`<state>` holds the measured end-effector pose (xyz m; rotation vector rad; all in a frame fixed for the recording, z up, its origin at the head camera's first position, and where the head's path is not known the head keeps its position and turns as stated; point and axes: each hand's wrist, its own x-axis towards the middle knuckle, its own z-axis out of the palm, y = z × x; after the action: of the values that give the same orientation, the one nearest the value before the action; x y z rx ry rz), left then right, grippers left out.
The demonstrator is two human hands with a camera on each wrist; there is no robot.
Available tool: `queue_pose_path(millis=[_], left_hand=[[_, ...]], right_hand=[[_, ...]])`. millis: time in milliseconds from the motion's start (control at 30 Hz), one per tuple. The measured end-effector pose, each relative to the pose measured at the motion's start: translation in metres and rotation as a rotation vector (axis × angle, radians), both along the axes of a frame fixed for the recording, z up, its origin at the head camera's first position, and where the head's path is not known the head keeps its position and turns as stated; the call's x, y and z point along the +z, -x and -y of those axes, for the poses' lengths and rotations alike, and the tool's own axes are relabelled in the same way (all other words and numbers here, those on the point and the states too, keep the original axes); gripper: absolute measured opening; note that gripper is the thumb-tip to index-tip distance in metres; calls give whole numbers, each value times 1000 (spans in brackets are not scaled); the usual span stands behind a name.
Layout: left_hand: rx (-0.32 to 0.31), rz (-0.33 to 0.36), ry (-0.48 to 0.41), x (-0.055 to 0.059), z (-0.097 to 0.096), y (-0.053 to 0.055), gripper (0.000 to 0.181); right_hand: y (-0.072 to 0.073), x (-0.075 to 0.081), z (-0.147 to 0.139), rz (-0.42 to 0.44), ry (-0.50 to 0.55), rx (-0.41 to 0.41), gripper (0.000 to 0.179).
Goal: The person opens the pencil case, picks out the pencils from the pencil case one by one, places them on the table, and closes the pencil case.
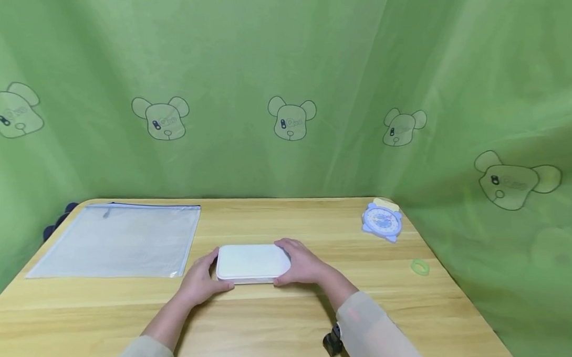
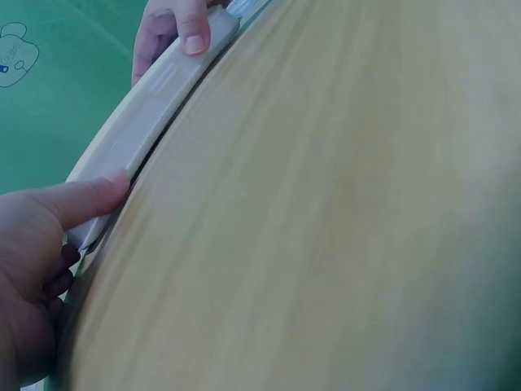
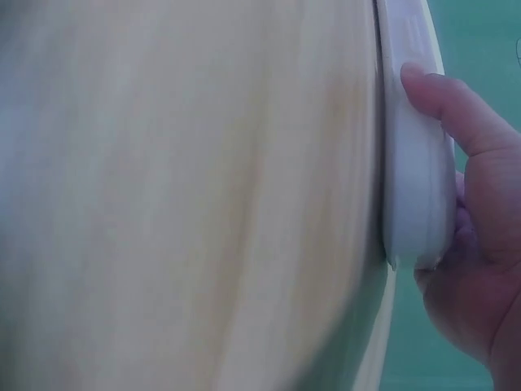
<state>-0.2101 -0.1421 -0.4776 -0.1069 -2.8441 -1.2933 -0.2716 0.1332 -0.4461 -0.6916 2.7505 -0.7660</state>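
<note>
A white rectangular case (image 1: pixel 253 261) with rounded corners lies flat on the wooden table, long side toward me. My left hand (image 1: pixel 201 280) grips its left end, thumb on the near side and fingers round the far side. At the other end, my right hand (image 1: pixel 299 264) holds it the same way. In the left wrist view, both thumbs press the front wall of the case (image 2: pixel 151 122), which sits close on the table top. The right wrist view shows the right thumb on the case's side (image 3: pixel 415 179), with the other fingers partly hidden behind it.
A clear zip pouch (image 1: pixel 123 241) lies flat at the left of the table (image 1: pixel 262 330). Toward the back right is a blue clock-shaped item (image 1: pixel 382 221) beside a pale yellow piece (image 1: pixel 386 204). A green ring (image 1: pixel 420 266) rests near the right edge. Green curtain (image 1: pixel 230 161) surrounds the table.
</note>
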Motion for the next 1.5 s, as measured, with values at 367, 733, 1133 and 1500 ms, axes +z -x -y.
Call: queue_pose_path(millis=[367,733,1133,1500], left_hand=[[-21,-11,33,0,4,5,107],[9,0,19,-1,4,6,107],[5,-29,14,-3,5,8,107],[1,-30,-2,-1,4,8,108]], right_hand=[[-5,5,10,-71,-131,88,102],[-5,9,14,-35,-103,82,101],[2,26,9,85,-42,93,90],[-12,21,-24,-23,103,-16,78]])
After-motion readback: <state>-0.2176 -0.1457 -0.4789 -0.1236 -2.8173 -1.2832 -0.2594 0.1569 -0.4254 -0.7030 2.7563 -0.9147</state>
